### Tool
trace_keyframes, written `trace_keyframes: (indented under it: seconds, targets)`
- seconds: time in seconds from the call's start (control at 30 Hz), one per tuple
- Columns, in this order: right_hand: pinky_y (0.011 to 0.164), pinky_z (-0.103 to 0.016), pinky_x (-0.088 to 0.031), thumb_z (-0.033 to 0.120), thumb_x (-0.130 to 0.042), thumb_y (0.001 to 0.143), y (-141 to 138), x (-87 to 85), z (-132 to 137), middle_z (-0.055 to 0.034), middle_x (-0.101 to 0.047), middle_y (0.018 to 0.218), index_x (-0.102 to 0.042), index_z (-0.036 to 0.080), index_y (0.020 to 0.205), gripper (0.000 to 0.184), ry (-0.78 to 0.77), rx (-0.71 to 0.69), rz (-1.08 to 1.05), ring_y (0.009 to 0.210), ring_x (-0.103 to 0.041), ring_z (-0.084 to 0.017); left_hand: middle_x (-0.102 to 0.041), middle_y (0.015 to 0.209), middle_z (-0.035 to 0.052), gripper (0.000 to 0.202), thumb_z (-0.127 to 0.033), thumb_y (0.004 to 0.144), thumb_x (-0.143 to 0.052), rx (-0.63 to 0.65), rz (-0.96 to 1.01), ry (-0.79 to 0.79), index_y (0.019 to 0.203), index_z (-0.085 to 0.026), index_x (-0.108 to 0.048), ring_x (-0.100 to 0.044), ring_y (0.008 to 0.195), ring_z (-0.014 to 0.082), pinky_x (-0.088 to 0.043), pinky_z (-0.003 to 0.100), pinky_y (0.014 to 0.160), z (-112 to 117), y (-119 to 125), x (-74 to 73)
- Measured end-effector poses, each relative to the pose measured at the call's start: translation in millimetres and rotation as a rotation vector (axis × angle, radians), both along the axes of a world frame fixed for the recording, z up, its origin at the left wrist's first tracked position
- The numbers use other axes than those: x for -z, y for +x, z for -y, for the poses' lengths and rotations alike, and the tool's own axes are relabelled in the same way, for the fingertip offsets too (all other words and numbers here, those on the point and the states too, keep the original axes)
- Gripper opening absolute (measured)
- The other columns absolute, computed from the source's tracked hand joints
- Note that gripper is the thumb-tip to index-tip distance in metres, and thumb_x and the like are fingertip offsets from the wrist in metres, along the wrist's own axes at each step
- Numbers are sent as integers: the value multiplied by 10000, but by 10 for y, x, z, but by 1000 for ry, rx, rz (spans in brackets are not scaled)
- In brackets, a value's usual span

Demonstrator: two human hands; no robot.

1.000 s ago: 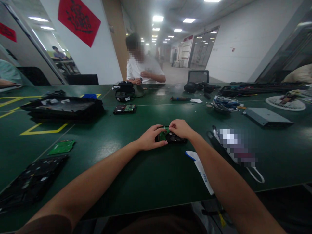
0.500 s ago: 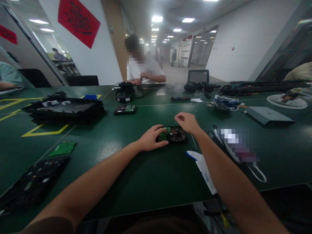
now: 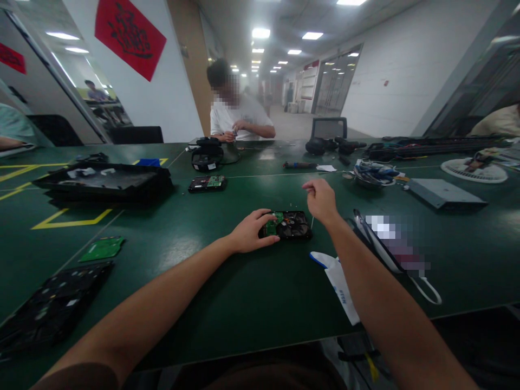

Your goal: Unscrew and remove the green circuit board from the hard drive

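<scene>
A black hard drive [image 3: 298,225] with a green circuit board at its left end lies flat on the green table. Over that left end rests my left hand [image 3: 254,232], closed around the drive with fingers on the far edge and thumb on the near edge. My right hand [image 3: 322,201] hovers up and to the right of the drive, apart from it, its fingers curled together. What they hold, if anything, is hidden. A thin pale line shows below that hand beside the drive; I cannot tell what it is. Tiny bits, perhaps screws [image 3: 293,205], lie just beyond the drive.
Another hard drive [image 3: 207,183] lies farther left. Black trays [image 3: 109,184] and a loose green circuit board [image 3: 101,248] are at left. A white and blue packet [image 3: 341,290] lies near my right forearm, a grey metal box [image 3: 447,192] beyond. A person [image 3: 241,116] sits opposite.
My right hand has moved a little up and right, away from the drive's far right corner. My left hand stays on the drive.
</scene>
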State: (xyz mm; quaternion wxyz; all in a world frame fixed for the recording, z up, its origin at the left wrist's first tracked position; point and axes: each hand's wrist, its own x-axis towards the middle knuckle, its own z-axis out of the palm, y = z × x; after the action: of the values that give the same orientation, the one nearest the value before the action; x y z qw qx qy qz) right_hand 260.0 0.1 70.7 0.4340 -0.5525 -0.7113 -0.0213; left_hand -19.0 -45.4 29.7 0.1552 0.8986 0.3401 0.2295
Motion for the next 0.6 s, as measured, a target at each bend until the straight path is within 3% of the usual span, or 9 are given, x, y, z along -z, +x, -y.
trace_keyframes:
  seconds: [0.17,0.3,0.47,0.6]
  targets:
    - [1025,-389,-483,103,-468,924,60,128,-85,-102,-731,1128,-714,174,1068,294,-160,-52,79,1097,-649,-245,-460,1555,146,687,-657,895,-655,1,-7,8,1447,-264,-547,-491,1408,353,-448,534,1161,7,3,-4]
    - [924,-322,-533,205,-504,973,233,244,-163,-77,-765,1019,-715,170,1128,264,-312,179,-36,944,-711,-192,-460,1557,148,679,-658,894,-654,-1,-4,-1,1435,-258,-561,-486,1415,352,-448,528,1163,-3,0,7]
    - [833,-271,-551,218,-640,888,338,445,-217,-48,-782,912,-763,185,932,135,-409,240,16,859,-732,-173,-462,1560,137,678,-661,885,-660,-4,6,-10,1431,-270,-565,-488,1415,358,-451,536,1158,-12,2,17]
    - [820,-256,-556,118,-583,854,288,510,-290,-59,-790,975,-775,194,977,240,-432,275,63,917,-745,-171,-464,1550,146,719,-655,853,-706,-1,4,1,1439,-269,-551,-483,1414,367,-437,556,1164,-16,8,23]
